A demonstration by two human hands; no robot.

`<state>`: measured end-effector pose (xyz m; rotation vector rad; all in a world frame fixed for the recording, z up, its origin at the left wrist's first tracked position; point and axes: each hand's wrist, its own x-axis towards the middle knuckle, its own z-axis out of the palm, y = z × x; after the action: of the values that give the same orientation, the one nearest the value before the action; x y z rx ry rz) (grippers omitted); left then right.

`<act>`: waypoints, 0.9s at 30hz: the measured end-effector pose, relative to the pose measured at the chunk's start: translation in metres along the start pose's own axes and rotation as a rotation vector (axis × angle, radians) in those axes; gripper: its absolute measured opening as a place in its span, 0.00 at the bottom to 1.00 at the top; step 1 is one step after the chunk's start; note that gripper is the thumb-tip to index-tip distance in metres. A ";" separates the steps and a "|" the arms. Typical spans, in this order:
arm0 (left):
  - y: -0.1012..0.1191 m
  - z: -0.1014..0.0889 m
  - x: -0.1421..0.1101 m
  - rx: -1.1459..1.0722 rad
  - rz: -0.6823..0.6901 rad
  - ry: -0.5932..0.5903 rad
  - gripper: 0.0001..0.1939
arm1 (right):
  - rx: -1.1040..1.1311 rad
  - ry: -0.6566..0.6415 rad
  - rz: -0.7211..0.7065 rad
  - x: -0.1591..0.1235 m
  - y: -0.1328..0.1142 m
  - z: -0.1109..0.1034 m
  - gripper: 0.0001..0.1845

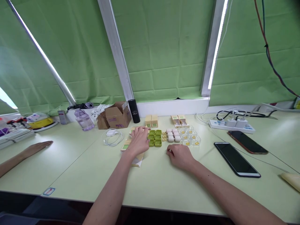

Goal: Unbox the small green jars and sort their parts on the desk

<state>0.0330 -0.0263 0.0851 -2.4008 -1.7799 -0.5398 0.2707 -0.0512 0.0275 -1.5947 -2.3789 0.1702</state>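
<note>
My left hand (pixel 139 141) reaches over the cream boxes (pixel 126 145) with its fingers spread, palm down. Its thumb side is close to the green square cups (pixel 158 143), which stand in two columns. Whether the fingertips touch a box is hidden. My right hand (pixel 181 156) rests on the table with curled fingers, and nothing shows in it. Beyond it are rows of pale pink rounded pieces (pixel 171 138), small yellow pieces (pixel 164 137) and clear cups with yellow centres (pixel 196 142). Two closed cream boxes (pixel 151 121) stand behind, beside opened ones (pixel 180 121).
Two phones (pixel 236 159) and a power strip (pixel 232 125) lie to the right. A white cable (pixel 113 137), cardboard box (pixel 117 117), black cylinder (pixel 134 111) and purple-tinted bottle (pixel 83 120) stand or lie left of centre. Another person's hand (pixel 38 147) rests at far left.
</note>
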 end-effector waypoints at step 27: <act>-0.015 0.073 0.117 -0.042 0.107 -0.292 0.39 | 0.030 0.051 -0.047 0.001 0.006 0.005 0.12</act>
<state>0.0644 0.1056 0.0547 -2.7019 -1.7417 -0.2259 0.2741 -0.0474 0.0210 -1.5094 -2.3614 0.1535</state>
